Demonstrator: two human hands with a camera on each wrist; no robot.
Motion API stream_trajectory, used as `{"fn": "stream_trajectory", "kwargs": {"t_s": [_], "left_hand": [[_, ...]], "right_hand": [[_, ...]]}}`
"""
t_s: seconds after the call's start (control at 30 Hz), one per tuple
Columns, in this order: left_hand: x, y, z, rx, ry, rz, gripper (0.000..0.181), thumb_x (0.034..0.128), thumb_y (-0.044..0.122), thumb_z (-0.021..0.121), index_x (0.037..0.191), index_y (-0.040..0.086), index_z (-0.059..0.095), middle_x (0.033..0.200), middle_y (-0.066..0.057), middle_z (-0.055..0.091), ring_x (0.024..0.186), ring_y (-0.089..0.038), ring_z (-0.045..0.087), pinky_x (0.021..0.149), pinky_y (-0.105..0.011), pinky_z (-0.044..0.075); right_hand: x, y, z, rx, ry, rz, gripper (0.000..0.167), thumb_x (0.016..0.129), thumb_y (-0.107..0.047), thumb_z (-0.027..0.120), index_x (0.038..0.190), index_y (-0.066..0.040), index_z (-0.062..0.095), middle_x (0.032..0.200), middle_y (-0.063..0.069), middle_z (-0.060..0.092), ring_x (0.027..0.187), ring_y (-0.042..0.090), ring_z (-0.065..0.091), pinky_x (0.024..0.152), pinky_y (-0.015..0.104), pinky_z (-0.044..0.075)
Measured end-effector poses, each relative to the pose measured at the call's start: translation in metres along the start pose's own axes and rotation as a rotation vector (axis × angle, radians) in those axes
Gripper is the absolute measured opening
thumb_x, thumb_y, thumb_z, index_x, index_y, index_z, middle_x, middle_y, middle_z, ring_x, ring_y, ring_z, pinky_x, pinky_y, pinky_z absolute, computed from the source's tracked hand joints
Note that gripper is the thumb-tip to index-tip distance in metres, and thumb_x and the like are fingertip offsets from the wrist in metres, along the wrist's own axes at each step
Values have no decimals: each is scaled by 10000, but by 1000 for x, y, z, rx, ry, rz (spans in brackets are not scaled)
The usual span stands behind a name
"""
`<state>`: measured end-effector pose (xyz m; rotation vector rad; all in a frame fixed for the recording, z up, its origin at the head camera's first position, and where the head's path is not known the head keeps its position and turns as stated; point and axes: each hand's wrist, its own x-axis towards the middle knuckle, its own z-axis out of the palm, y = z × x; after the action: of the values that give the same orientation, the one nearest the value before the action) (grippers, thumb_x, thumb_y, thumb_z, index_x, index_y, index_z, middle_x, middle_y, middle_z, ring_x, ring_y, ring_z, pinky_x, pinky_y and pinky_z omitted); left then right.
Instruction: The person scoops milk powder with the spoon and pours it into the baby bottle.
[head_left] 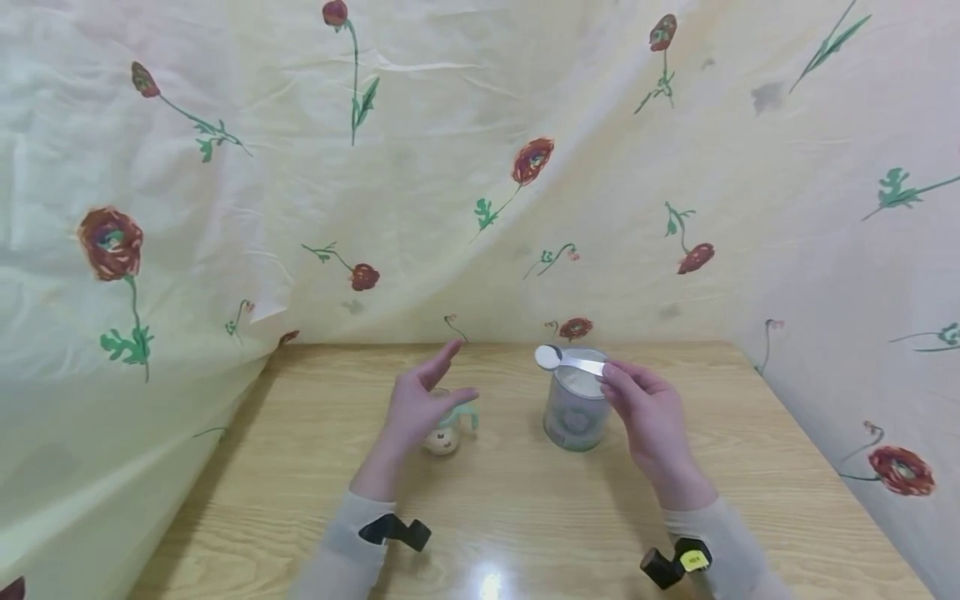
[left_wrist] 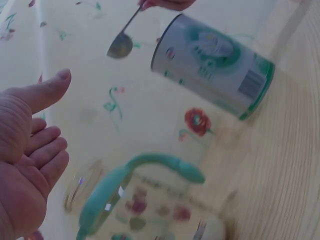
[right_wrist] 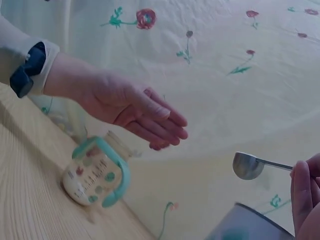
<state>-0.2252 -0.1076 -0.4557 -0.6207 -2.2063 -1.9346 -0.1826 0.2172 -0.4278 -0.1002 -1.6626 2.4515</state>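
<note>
Pale sleeves (head_left: 341,546) frame both hands: left hand (head_left: 417,403) empty beside the clear green-handled bottle (right_wrist: 94,175), right hand (head_left: 651,417) pinching the silver metal scoop (right_wrist: 247,166) (filled, emptying seemingly left) near the grey cylindrical can (head_left: 573,418).

I'm holding a scoop (left_wrist: 120,46) by the can (left_wrist: 212,65) toward the bench's (left_wrist: 287,170) back edge, my left hand (left_wrist: 27,155) hovering beside a bottle (left_wrist: 155,212).

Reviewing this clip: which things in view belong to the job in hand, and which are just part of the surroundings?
Likely part of the job:
- metal scoop, being held
- open can
- bottle with green handles

Just surroundings:
- wooden table
- floral cloth
- wrist cameras
</note>
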Motion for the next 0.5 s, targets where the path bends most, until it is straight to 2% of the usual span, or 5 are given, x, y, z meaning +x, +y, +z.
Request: {"fn": "stream_trajectory", "kwargs": {"t_s": [0.13, 0.27, 0.33, 0.5], "left_hand": [[-5, -4, -25, 30, 20, -14, 720, 897, 181, 894, 1547, 222, 586, 1608, 40, 528, 1488, -305, 483, 1234, -427, 377], [-10, -16, -44, 61, 11, -19, 719, 902, 186, 889, 1552, 183, 582, 1602, 43, 536, 1487, -282, 484, 1223, -369, 387], [-13, -22, -51, 74, 1, -42, 722, 900, 174, 890, 1553, 163, 580, 1598, 34, 540, 1482, -268, 489, 1216, -355, 390], [-20, -36, -60, 105, -22, -98, 715, 907, 114, 879, 1553, 126, 575, 1600, -8, 537, 1480, -298, 491, 1225, -402, 384]], "right_hand": [[-4, 2, 11, -1, -25, -9, 167, 1028, -47, 721, 972, -172, 818, 977, -33, 758, 829, 45, 708, 854, 171, 599], [-8, 6, 25, -17, -51, -14, 158, 1018, -53, 737, 963, -173, 822, 962, -36, 741, 807, 40, 696, 824, 173, 601], [-10, 9, 32, -30, -65, -7, 160, 1015, -56, 740, 958, -180, 823, 943, -44, 731, 798, 35, 689, 810, 170, 600], [-12, 19, 47, -77, -91, 34, 122, 1027, -61, 720, 1027, -138, 814, 904, -51, 756, 801, 41, 694, 795, 179, 601]]}}
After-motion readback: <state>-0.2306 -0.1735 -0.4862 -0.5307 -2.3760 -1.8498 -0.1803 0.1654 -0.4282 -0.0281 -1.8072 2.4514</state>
